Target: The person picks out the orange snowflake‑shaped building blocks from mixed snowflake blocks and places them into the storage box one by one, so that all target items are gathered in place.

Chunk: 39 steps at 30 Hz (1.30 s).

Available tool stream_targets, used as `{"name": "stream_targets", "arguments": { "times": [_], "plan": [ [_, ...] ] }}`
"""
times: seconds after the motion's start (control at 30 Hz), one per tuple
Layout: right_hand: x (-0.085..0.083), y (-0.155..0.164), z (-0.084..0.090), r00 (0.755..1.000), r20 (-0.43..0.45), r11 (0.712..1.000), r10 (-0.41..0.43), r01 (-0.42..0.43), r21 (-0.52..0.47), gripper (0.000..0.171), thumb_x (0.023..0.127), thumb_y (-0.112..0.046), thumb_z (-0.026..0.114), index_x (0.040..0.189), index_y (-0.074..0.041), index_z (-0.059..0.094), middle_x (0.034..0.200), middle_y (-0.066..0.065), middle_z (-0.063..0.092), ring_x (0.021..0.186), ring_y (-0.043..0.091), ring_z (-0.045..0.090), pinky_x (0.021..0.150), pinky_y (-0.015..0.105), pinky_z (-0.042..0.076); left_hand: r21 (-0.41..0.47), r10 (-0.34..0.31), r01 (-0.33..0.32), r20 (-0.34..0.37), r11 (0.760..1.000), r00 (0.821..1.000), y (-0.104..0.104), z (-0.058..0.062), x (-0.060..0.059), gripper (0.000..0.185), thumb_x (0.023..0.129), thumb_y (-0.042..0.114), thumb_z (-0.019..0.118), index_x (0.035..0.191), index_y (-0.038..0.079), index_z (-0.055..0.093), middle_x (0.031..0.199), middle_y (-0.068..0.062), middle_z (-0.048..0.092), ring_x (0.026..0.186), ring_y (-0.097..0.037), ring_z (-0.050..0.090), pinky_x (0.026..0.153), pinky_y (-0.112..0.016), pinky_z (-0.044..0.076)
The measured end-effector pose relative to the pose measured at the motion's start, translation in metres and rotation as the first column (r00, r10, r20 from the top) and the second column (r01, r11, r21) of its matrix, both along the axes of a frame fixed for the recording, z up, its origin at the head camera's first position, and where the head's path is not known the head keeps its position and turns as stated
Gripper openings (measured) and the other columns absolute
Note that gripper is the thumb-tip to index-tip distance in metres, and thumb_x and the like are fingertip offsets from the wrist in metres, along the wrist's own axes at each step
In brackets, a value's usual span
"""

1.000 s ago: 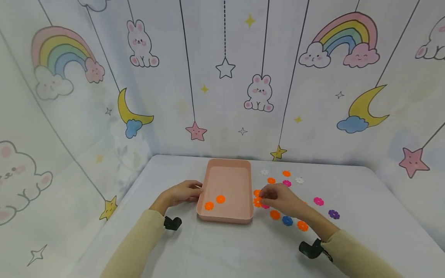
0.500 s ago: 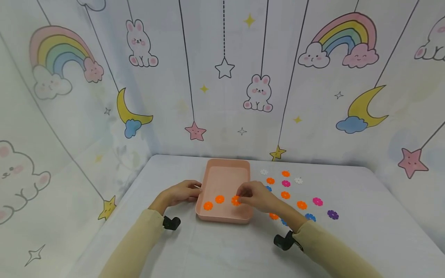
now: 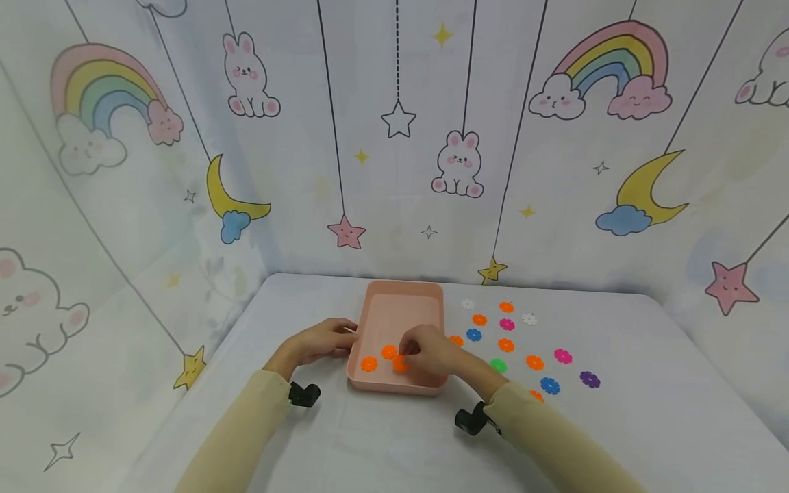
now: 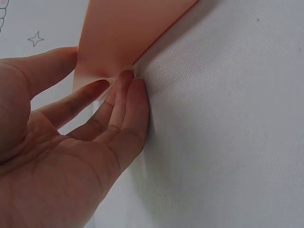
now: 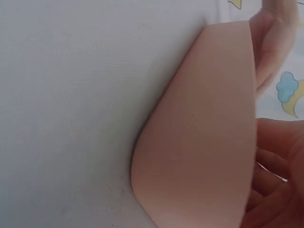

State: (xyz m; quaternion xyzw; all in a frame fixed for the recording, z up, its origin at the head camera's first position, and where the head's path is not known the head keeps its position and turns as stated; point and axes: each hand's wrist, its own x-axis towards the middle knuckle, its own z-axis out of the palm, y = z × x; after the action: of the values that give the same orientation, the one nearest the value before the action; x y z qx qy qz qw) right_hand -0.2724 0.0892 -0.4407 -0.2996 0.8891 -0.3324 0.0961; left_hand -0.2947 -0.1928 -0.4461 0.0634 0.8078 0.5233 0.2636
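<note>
A shallow pink tray (image 3: 405, 313) lies on the white-covered table. My left hand (image 3: 323, 339) rests at its left side; in the left wrist view the fingertips touch the outer wall, fingers loosely bent. Over the tray's near part is my right hand (image 3: 428, 349), pinching an orange flower-shaped disc (image 3: 400, 364) low inside. Two more orange flower-shaped discs lie to its left, a nearer disc (image 3: 368, 364) and a farther disc (image 3: 389, 352). In the right wrist view the tray wall (image 5: 199, 123) hides the fingertips of my right hand (image 5: 280, 175).
Several flower-shaped discs are scattered right of the tray, among them a purple disc (image 3: 590, 379), a blue disc (image 3: 550, 385), a green disc (image 3: 498, 365) and a white disc (image 3: 529, 319). A patterned cloth (image 3: 394, 171) hangs behind the table.
My right hand has moved left from the scattered discs into the tray, carrying an orange flower-shaped disc near the two lying there. My left hand has stayed by the tray.
</note>
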Motion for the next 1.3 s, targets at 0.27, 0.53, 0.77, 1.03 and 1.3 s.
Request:
{"name": "stream_targets", "arguments": {
  "times": [0.27, 0.53, 0.77, 1.03, 1.3],
  "plan": [
    [0.001, -0.007, -0.006, 1.000, 0.007, 0.999, -0.002, 0.002, 0.035, 0.007, 0.090, -0.003, 0.076, 0.094, -0.006, 0.071, 0.085, -0.003, 0.065, 0.080, 0.013, 0.059, 0.077, 0.027, 0.056, 0.006, 0.001, -0.001, 0.000, 1.000, 1.000, 0.001, 0.002, 0.001, 0.049, 0.103, 0.021, 0.062, 0.145, -0.001, 0.049, 0.136, -0.017, 0.058, 0.111, -0.023, 0.064, 0.105, -0.045, 0.051],
    [0.002, -0.008, -0.007, 1.000, 0.015, 0.998, -0.023, 0.022, 0.063, 0.008, 0.090, -0.005, 0.077, 0.096, -0.006, 0.072, 0.088, -0.001, 0.065, 0.084, 0.016, 0.059, 0.083, 0.035, 0.057, -0.008, 0.001, -0.001, 0.006, 1.000, 1.000, 0.002, 0.003, 0.001, 0.049, 0.103, 0.022, 0.061, 0.145, -0.001, 0.049, 0.137, -0.018, 0.057, 0.112, -0.025, 0.062, 0.106, -0.044, 0.051],
    [0.003, -0.008, -0.007, 0.999, 0.023, 0.997, -0.026, 0.024, 0.078, 0.008, 0.090, -0.007, 0.078, 0.094, -0.007, 0.072, 0.085, -0.002, 0.063, 0.082, 0.016, 0.057, 0.079, 0.031, 0.056, -0.011, 0.008, -0.008, 0.006, 1.000, 1.000, 0.002, 0.002, 0.000, 0.049, 0.102, 0.022, 0.062, 0.144, 0.000, 0.050, 0.135, -0.016, 0.058, 0.111, -0.024, 0.063, 0.106, -0.045, 0.051],
    [0.006, -0.005, 0.000, 1.000, 0.011, 0.999, -0.015, 0.014, 0.035, 0.012, 0.090, -0.006, 0.077, 0.101, -0.003, 0.071, 0.088, 0.001, 0.064, 0.082, 0.017, 0.057, 0.075, 0.028, 0.055, -0.021, 0.034, -0.034, 0.007, 0.999, 0.999, 0.002, 0.002, 0.000, 0.048, 0.101, 0.022, 0.065, 0.143, 0.001, 0.052, 0.133, -0.014, 0.059, 0.107, -0.023, 0.063, 0.104, -0.044, 0.052],
    [0.010, 0.025, 0.014, 1.000, 0.001, 0.999, 0.031, -0.031, 0.020, 0.020, 0.094, -0.017, 0.075, 0.109, -0.006, 0.069, 0.095, -0.003, 0.063, 0.087, 0.015, 0.058, 0.075, 0.030, 0.053, -0.028, 0.027, -0.027, 0.004, 0.999, 1.000, 0.002, 0.002, 0.000, 0.049, 0.101, 0.023, 0.065, 0.143, 0.002, 0.053, 0.132, -0.013, 0.061, 0.106, -0.023, 0.063, 0.103, -0.044, 0.052]
  ]
}}
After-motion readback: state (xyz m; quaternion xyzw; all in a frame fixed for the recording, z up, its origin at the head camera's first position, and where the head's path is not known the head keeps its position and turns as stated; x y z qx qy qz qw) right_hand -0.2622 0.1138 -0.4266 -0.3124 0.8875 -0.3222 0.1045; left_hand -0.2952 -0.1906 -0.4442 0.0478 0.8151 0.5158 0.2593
